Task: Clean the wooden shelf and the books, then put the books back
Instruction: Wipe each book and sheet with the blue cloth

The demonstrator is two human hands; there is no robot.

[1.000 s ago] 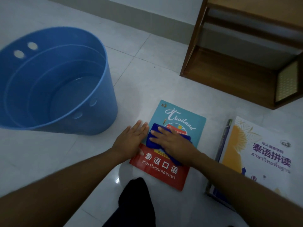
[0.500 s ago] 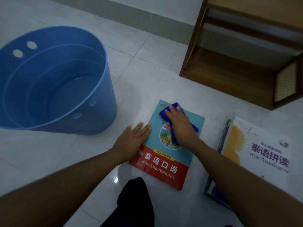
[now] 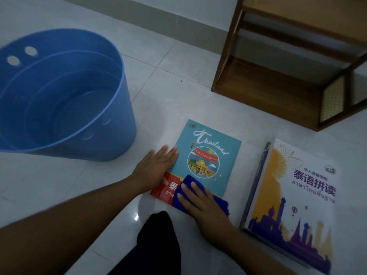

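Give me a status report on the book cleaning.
Left hand flat on teal book, steadying. Right hand presses blue cloth on its red lower band. Nothing in the way.

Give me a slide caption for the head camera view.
Right hand presses a blue cloth on the lower cover of the Thailand book while the left hand steadies its edge.

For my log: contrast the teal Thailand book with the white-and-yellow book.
The left hand steadies the teal Thailand book and the right hand presses a blue cloth on it; the white-and-yellow book is untouched. The teal book lies alone; the white one tops another book. Both lie face up.
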